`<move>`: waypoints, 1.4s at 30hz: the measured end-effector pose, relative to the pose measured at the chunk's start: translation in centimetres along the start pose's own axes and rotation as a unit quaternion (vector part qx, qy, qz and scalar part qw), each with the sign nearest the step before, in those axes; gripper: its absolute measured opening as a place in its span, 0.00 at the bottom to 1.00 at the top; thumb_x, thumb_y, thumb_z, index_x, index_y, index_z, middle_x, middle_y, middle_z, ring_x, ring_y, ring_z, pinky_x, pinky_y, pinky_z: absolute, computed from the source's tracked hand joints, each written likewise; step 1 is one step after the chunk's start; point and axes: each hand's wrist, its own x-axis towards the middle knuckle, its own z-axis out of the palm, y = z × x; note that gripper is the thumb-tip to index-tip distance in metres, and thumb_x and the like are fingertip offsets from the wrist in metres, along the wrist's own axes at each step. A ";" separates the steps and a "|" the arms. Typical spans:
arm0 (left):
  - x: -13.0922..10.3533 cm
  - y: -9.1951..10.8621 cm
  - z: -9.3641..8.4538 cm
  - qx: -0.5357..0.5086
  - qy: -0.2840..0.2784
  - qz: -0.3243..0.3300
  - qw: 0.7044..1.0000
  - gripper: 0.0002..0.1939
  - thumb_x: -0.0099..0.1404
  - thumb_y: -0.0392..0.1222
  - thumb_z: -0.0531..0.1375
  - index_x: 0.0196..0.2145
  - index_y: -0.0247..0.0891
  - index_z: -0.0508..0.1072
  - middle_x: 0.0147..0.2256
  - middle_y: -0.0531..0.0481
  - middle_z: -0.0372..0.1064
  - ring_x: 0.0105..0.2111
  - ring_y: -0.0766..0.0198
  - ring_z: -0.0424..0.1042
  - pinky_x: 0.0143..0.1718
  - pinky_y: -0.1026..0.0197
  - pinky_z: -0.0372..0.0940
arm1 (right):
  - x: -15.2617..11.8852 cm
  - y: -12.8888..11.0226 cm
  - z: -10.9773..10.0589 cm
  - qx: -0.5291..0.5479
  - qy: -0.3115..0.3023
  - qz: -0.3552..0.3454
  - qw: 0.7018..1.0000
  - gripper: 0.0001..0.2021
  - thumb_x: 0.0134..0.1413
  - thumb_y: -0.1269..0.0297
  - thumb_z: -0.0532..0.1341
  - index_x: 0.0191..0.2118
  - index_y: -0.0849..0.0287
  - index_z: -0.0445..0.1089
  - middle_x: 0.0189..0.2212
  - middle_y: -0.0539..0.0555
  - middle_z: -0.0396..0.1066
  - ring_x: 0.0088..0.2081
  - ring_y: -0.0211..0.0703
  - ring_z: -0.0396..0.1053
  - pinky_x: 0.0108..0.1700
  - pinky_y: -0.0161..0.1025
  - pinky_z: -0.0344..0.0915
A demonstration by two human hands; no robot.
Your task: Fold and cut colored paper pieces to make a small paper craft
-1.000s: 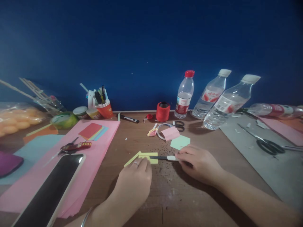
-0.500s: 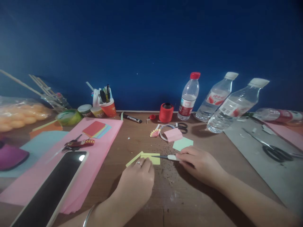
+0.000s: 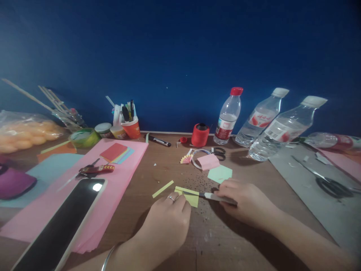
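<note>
My left hand (image 3: 169,218), a ring on one finger, has its fingers curled down on a small yellow paper (image 3: 191,200), holding it against the tabletop. My right hand (image 3: 244,197) grips a slim knife (image 3: 213,196) by its pale handle. The dark blade points left and lies across the upper part of the yellow paper, close to my left fingertips. A narrow yellow paper strip (image 3: 163,189) rests apart, left of the paper. My left fingers hide the paper's lower left part.
Green paper (image 3: 220,174), folded pink paper (image 3: 208,162) and a tape ring (image 3: 194,162) lie beyond my right hand. Water bottles (image 3: 228,120) stand at the back right. A phone (image 3: 59,226) on pink sheets (image 3: 128,162) is at left. Dark specks dot the wood.
The yellow paper and my left hand have shifted a little right and turned slightly. The yellow strip now lies separate from the paper. The knife's handle end has swung toward me.
</note>
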 end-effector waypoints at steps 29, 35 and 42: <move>1.3 0.1 -0.6 -0.041 -0.017 -0.021 0.999 0.23 0.62 0.43 0.48 0.55 0.35 0.55 0.47 0.45 0.62 0.46 0.54 0.59 0.48 0.49 0.53 | 0.1 -0.4 -1.1 0.060 -0.029 0.038 0.997 0.09 0.51 0.75 0.51 0.25 0.58 0.64 0.28 0.50 0.63 0.31 0.37 0.62 0.32 0.33 0.57; 1.3 0.2 -0.7 -0.035 -0.019 -0.021 0.999 0.24 0.62 0.43 0.49 0.55 0.34 0.55 0.45 0.45 0.63 0.45 0.54 0.59 0.49 0.49 0.52 | 0.0 -0.1 -1.0 0.065 -0.038 0.053 0.996 0.09 0.51 0.75 0.51 0.25 0.58 0.64 0.28 0.49 0.63 0.30 0.36 0.62 0.30 0.32 0.56; 1.3 0.3 -0.8 -0.041 -0.024 -0.017 0.999 0.23 0.62 0.42 0.48 0.54 0.34 0.55 0.45 0.44 0.63 0.45 0.55 0.59 0.49 0.49 0.52 | -0.2 0.2 -1.3 0.070 -0.054 0.065 0.994 0.10 0.51 0.77 0.50 0.26 0.58 0.64 0.28 0.49 0.63 0.29 0.35 0.61 0.30 0.33 0.56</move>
